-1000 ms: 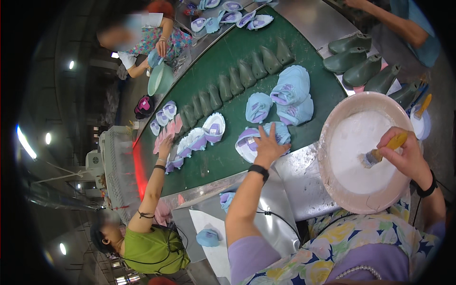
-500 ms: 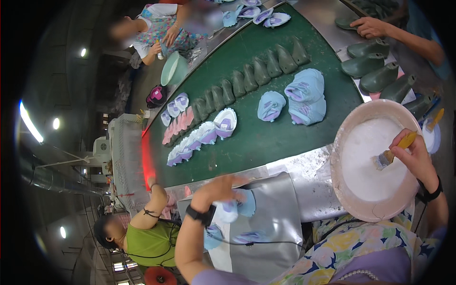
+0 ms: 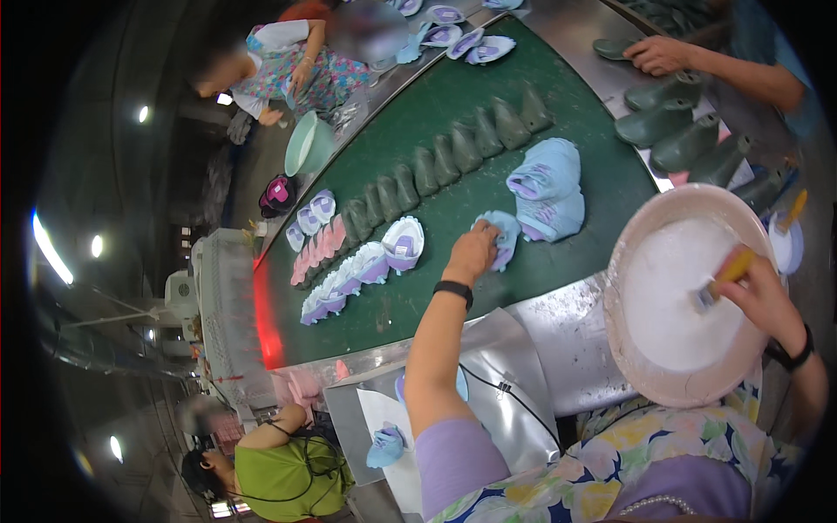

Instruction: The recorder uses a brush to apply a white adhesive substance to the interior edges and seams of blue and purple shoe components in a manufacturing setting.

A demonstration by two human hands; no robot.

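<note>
My left hand (image 3: 473, 251) reaches over the green belt, with its fingers closed on the near-left edge of a light blue and lilac shoe upper (image 3: 503, 235). Just beyond it lie larger light blue uppers (image 3: 549, 192), bunched together. In my right hand (image 3: 760, 292) is a paintbrush with a yellow handle (image 3: 734, 265). Its bristles hang over the white liquid (image 3: 658, 301) in a pink basin (image 3: 621, 349); whether they touch it, I cannot tell. Another blue upper (image 3: 384, 446) lies near me on a white sheet, and more pieces are partly hidden behind my left forearm.
The green belt (image 3: 471, 305) carries a row of dark green shoe lasts (image 3: 425, 170), pink pieces (image 3: 319, 247) and a row of pale uppers (image 3: 370, 261). More lasts (image 3: 684, 144) stand right, near a co-worker's hand (image 3: 658, 55). Another person (image 3: 292, 466) sits left. A cable (image 3: 523, 405) crosses the metal sheet.
My left hand has gone from above the metal sheet out to the belt and taken hold of the smaller blue upper. The brush stays over the basin, its handle tilted differently.
</note>
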